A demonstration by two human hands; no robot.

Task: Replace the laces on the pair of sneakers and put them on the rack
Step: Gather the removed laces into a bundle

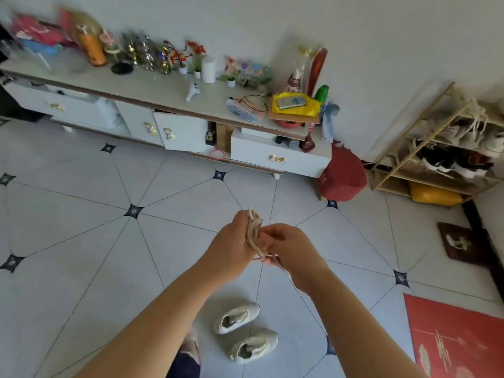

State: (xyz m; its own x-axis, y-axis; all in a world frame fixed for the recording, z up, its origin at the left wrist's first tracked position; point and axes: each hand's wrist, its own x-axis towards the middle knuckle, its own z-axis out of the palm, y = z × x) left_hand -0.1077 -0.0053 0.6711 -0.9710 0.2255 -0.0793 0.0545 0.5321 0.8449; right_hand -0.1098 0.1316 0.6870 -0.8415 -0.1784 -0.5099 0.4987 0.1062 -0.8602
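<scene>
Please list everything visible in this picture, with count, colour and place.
sneakers: two, off-white, floor, bottom centre
laces: one bundle, beige, held at frame centre
shoe rack: one, light wood, far right, shoes on it
cabinet: one, white, at the back, cluttered top
orange bottle: one, orange, cabinet top, left
green bottle: one, green, cabinet's right end
soft bundle: one, red, floor beside cabinet
mat: one, red, floor, bottom right
left hand: one, grips the laces
right hand: one, pinches a lace strand
</scene>
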